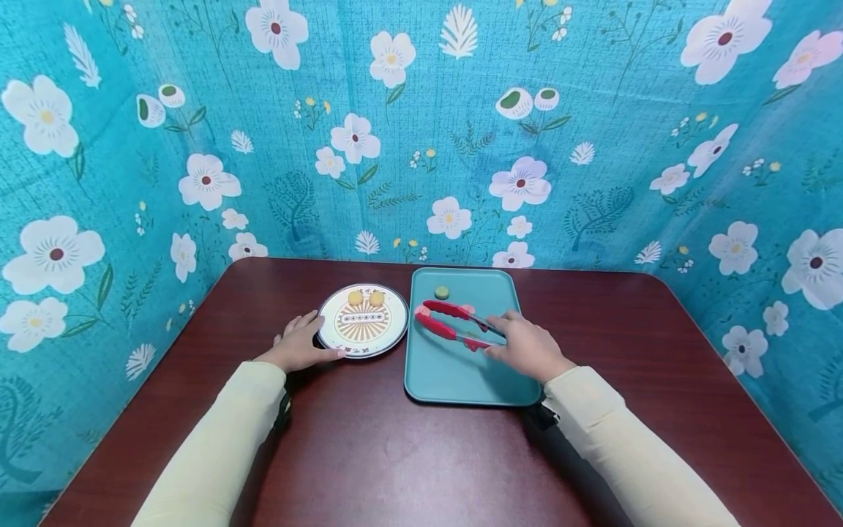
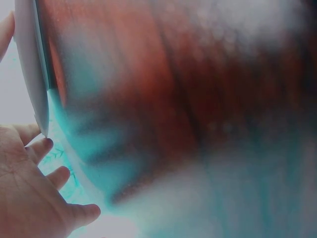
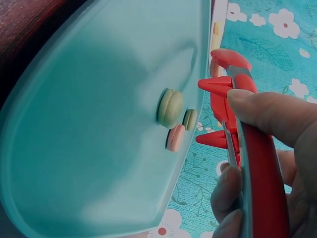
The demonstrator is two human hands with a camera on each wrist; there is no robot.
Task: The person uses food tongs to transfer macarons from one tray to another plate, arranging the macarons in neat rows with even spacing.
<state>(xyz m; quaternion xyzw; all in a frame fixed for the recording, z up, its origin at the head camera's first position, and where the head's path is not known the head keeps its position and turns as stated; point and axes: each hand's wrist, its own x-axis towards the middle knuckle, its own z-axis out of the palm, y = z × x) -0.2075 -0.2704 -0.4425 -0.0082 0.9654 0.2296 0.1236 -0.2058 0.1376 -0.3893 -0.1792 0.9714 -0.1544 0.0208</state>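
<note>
My left hand (image 1: 298,345) rests at the left rim of a round white plate (image 1: 395,326), its thumb near the front edge and fingers spread beside the rim. Two yellow macarons (image 1: 356,298) lie on the plate's far part. Red-handled tongs (image 1: 440,329) are gripped in my right hand (image 1: 532,347) over a teal tray (image 1: 461,380). A pink macaron (image 1: 422,312) sits at the tong tips, near the tray's left edge. In the right wrist view a large-looking green macaron (image 3: 171,108), a smaller-looking green macaron (image 3: 190,120) and a pink macaron (image 3: 176,138) stand on the tray.
Plate and tray lie side by side on a dark reddish-brown table (image 1: 369,446). Blue floral cloth (image 1: 421,161) hangs behind the table and along both sides. Most of the left wrist view is blurred.
</note>
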